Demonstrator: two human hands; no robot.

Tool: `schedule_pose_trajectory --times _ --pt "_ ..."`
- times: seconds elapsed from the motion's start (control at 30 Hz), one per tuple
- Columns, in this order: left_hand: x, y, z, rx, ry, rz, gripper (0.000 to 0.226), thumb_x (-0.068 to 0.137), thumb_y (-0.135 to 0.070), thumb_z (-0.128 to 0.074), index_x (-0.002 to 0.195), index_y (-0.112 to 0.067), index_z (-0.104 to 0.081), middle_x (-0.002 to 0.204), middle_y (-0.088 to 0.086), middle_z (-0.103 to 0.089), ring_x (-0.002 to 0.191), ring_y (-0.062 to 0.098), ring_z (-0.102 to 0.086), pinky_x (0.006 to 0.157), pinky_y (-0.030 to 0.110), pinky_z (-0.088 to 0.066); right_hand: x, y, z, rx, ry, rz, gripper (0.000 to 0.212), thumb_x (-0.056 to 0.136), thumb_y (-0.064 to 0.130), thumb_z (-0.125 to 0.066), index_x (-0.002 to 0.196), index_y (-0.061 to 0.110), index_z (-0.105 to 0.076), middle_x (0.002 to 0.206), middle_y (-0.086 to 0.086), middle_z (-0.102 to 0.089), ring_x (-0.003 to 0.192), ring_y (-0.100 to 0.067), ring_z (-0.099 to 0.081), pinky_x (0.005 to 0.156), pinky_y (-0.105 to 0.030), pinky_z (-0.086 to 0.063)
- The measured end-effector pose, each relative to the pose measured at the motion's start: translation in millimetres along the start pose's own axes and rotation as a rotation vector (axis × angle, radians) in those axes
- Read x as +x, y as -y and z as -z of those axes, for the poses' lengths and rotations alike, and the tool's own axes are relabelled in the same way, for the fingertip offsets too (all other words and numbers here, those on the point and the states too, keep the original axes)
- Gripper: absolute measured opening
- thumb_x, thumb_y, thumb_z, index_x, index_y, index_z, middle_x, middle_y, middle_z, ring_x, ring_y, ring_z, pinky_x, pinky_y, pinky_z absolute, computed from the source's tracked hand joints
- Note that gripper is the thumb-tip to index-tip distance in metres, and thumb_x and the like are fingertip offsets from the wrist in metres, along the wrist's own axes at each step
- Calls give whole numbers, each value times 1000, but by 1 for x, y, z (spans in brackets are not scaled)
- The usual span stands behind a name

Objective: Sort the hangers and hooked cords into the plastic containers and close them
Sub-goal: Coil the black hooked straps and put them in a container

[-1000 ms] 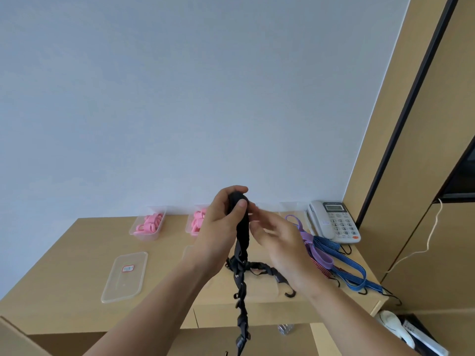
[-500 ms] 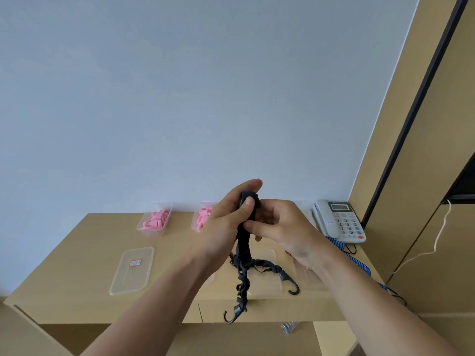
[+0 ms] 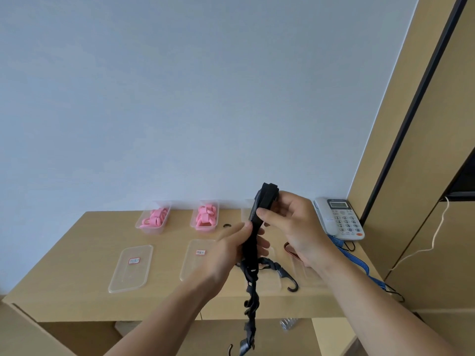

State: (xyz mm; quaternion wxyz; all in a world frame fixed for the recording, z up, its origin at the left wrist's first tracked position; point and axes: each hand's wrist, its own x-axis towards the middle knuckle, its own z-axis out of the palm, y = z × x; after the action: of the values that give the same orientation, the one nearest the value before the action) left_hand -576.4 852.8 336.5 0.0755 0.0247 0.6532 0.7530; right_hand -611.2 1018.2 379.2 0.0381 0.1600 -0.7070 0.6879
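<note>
A black hooked cord is folded and held up above the wooden desk. My right hand pinches its folded top. My left hand grips the cord lower down. Its two tails hang down, one ending in a hook over the desk edge, the other below the desk. Two clear containers at the back hold pink hangers. Two clear lids lie flat in front of them.
A white telephone stands at the back right. Blue striped cords trail off the desk's right edge, and a red cord shows behind my right wrist. A third clear container sits behind my hands. A small black ring lies near the containers.
My left hand slid down the cord from its top while my right hand took over the folded top. The lower tail hangs further down than before.
</note>
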Motion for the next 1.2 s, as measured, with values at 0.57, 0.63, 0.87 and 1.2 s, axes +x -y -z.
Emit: schedule_pose_trajectory --times 0.57,0.63,0.87,1.2 --pt "3 -20 1 -232 125 94 37 92 -46 -68 105 -13 -77 99 11 -71 93 27 -67 83 41 -55 -15 -25 -4 -629 -152 756 43 63 -24 -78 97 3 -79 104 -7 -73 94 -24 -71 81 -35 -57" --pt "2 -23 4 -203 189 64 36 89 -34 -73 111 -6 -73 97 11 -67 91 26 -66 82 38 -56 -16 -24 -2 -674 -114 769 42 67 -23 -75 99 4 -79 108 -8 -73 96 -23 -69 82 -34 -56" --pt "3 -25 6 -150 302 31 46 84 -2 -72 129 3 -62 105 19 -65 97 31 -69 89 40 -56 -26 -13 4 -463 -2 509 20 83 1 -71 96 13 -81 113 5 -72 109 -11 -65 91 -33 -53" --pt "0 -27 0 19 225 -9 81 77 2 -69 152 -5 -38 131 22 -68 123 38 -65 109 50 -45 -19 -4 10 -35 185 -156 28 85 12 -78 112 19 -73 108 -3 -76 108 -19 -68 93 -37 -55"
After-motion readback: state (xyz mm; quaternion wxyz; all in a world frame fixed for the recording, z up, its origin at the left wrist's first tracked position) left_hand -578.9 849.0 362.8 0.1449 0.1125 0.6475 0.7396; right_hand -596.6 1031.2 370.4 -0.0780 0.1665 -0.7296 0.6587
